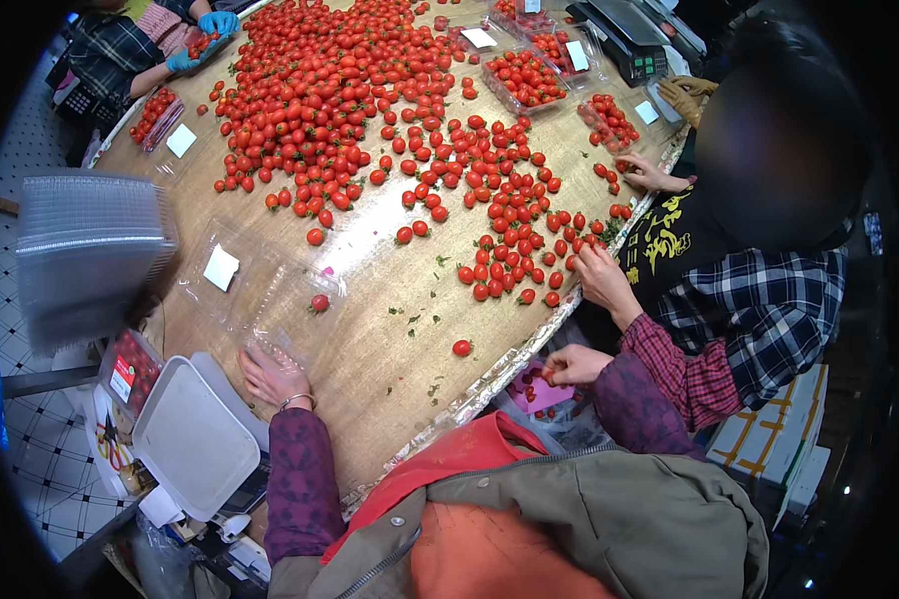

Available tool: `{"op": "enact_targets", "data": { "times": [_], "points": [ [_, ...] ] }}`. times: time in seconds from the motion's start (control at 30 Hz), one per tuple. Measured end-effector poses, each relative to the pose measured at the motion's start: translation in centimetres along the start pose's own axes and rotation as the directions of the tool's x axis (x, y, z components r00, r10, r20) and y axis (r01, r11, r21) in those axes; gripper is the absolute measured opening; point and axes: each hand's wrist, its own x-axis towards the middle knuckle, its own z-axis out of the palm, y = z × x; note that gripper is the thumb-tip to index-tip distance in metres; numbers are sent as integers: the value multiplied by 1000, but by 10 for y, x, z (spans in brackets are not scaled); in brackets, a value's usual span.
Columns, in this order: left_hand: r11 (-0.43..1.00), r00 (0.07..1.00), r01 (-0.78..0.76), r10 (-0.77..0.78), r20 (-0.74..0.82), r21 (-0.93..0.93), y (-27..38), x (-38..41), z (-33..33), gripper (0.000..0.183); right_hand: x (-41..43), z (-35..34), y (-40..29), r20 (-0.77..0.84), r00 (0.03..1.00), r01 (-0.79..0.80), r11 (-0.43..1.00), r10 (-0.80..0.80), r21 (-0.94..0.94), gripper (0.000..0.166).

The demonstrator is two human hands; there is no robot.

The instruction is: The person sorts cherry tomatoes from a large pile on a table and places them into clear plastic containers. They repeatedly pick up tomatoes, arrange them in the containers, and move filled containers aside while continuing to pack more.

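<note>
An open clear plastic clamshell box (270,311) lies on the wooden table. One cherry tomato (319,303) sits in its near half, and a white square pad (221,267) is in the other half. My left hand (276,376) grips the near edge of this box. Past the table's rim, my right hand (578,365) hangs over a pink-and-clear plastic bag (536,389) with several small tomatoes in it. Its fingers are pinched together with something red at the tips; whether they hold it is unclear. A single tomato (462,348) lies on the wood between my hands.
Cherry tomatoes (315,97) are heaped across the far table, and loose ones spread rightward. At right, a co-worker's hand (605,277) reaches among them. Stacked clear boxes (90,254), a white-topped scale (195,442) and a packed tomato box (131,371) stand left. Filled boxes (526,78) lie farther back.
</note>
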Motion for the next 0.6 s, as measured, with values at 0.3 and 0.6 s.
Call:
{"op": "enact_targets", "data": {
  "times": [0.3, 0.6],
  "points": [
    [1000, 1000, 16, -16, 26, 13, 4, 2, -9, 54, 62, -37, -103, -414, 842, 352, 934, -346, -65, 22],
    [998, 995, 41, -37, 89, -47, 9, 3, -20, 56, 238, -82, -298, -551, 353, 483, 652, -756, -585, 29]
  ]
}}
